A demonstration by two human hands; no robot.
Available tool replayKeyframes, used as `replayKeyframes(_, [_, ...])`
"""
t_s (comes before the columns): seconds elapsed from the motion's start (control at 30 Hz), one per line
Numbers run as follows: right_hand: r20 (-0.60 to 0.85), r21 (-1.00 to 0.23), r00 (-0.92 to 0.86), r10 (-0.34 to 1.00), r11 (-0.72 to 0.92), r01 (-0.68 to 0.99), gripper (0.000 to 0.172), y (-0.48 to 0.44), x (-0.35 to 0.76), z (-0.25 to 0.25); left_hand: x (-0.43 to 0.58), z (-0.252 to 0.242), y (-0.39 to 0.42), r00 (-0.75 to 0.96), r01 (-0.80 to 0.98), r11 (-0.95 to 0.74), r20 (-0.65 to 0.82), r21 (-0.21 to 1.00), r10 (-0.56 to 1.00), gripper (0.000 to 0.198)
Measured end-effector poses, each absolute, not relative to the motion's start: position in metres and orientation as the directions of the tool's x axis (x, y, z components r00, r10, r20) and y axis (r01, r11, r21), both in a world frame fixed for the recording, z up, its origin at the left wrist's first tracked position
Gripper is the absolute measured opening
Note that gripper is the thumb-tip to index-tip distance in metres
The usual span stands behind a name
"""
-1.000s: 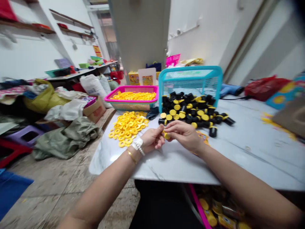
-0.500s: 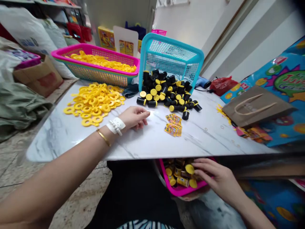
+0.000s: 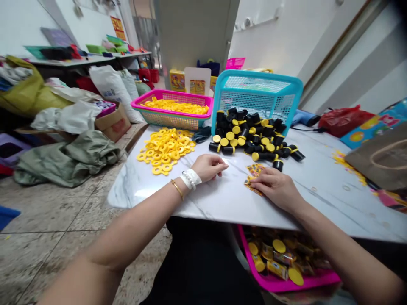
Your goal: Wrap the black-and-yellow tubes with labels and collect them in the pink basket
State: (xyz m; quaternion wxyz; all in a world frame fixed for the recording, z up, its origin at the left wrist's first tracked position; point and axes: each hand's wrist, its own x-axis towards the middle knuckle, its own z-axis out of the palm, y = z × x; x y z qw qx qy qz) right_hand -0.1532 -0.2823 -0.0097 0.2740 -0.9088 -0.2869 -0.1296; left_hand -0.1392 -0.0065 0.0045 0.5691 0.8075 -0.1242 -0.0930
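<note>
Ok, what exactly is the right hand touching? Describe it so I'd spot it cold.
Find the turquoise basket tipped on its side on the marble table, with black-and-yellow tubs spilling out in front. Just nearer than those, under the fingertips of the right hand, lies a small stack of labels: flat and printed orange-yellow, unlike the round tubs and plain yellow rings.

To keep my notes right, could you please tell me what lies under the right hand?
A small stack of yellow labels pokes out from under the right hand on the table. The hand covers the stack's near part, so its full extent is hidden.
</note>
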Motion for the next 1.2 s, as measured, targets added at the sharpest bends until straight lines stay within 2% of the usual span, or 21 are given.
replayKeyframes(0.17, [0.643,-0.412,0.693,0.326,-0.616,0.672,0.014,-0.24,-0.145,0.012,-0.139,0.007,-0.01,0.944,0.015,-0.107,-0.05,0.994,-0.325,0.047])
replayKeyframes(0.23, [0.694,-0.404,0.641,0.327,-0.561,0.723,0.014,-0.212,-0.138,0.02,-0.14,0.009,-0.007,0.94,0.041,0.006,-0.037,0.999,-0.339,0.052])
replayKeyframes(0.33, [0.679,-0.447,0.635,0.368,-0.479,0.756,0.014,-0.179,-0.13,0.024,-0.14,0.011,0.001,0.961,0.083,0.155,-0.038,0.984,-0.273,0.048])
replayKeyframes(0.37, [0.646,-0.507,0.671,0.364,-0.452,0.734,0.018,-0.174,-0.128,0.024,-0.139,0.012,0.005,0.972,0.097,0.184,-0.053,0.978,-0.229,0.046])
replayKeyframes(0.4, [0.592,-0.598,0.731,0.34,-0.423,0.681,0.029,-0.171,-0.127,0.023,-0.138,0.012,0.008,0.98,0.103,0.195,-0.066,0.975,-0.186,0.043])
replayKeyframes(0.47, [0.399,-0.801,0.875,0.274,-0.36,0.478,0.051,-0.172,-0.125,0.02,-0.136,0.012,0.012,0.986,0.089,0.144,-0.066,0.986,-0.156,0.038])
replayKeyframes(0.5, [0.279,-0.873,0.924,0.262,-0.332,0.358,0.053,-0.174,-0.125,0.019,-0.135,0.012,0.012,0.983,0.067,0.089,-0.051,0.994,-0.174,0.037])
replayKeyframes(0.57, [0.094,-0.934,0.954,0.285,-0.307,0.184,0.047,-0.179,-0.125,0.018,-0.135,0.011,0.01,0.969,0.0,-0.038,-0.009,0.999,-0.245,0.037])
replayKeyframes(0.67, [0.036,-0.944,0.942,0.333,-0.298,0.141,0.043,-0.182,-0.126,0.018,-0.136,0.008,0.004,0.954,-0.095,-0.175,0.039,0.98,-0.297,0.039])
replayKeyframes(0.8, [-0.02,-0.962,0.936,0.352,-0.26,0.078,0.045,-0.178,-0.131,0.021,-0.138,0.006,0.003,0.944,-0.106,-0.214,0.031,0.971,-0.33,0.041])
replayKeyframes(0.87, [-0.014,-0.963,0.932,0.362,-0.256,0.084,0.045,-0.177,-0.132,0.02,-0.138,0.008,0.004,0.952,-0.111,-0.242,0.033,0.964,-0.305,0.043])
replayKeyframes(0.93, [0.048,-0.949,0.943,0.329,-0.279,0.145,0.044,-0.177,-0.132,0.017,-0.138,0.011,0.005,0.979,-0.129,-0.277,0.078,0.952,-0.186,0.043])
replayKeyframes(1.03, [0.177,-0.896,0.962,0.209,-0.369,0.245,0.044,-0.178,-0.13,0.012,-0.142,0.015,0.004,0.985,-0.16,-0.283,0.17,0.946,0.011,0.044])
replayKeyframes(1.2, [0.339,-0.798,0.937,0.087,-0.5,0.336,0.045,-0.179,-0.128,0.01,-0.154,0.02,-0.004,0.981,-0.177,-0.227,0.19,0.958,0.035,0.049])
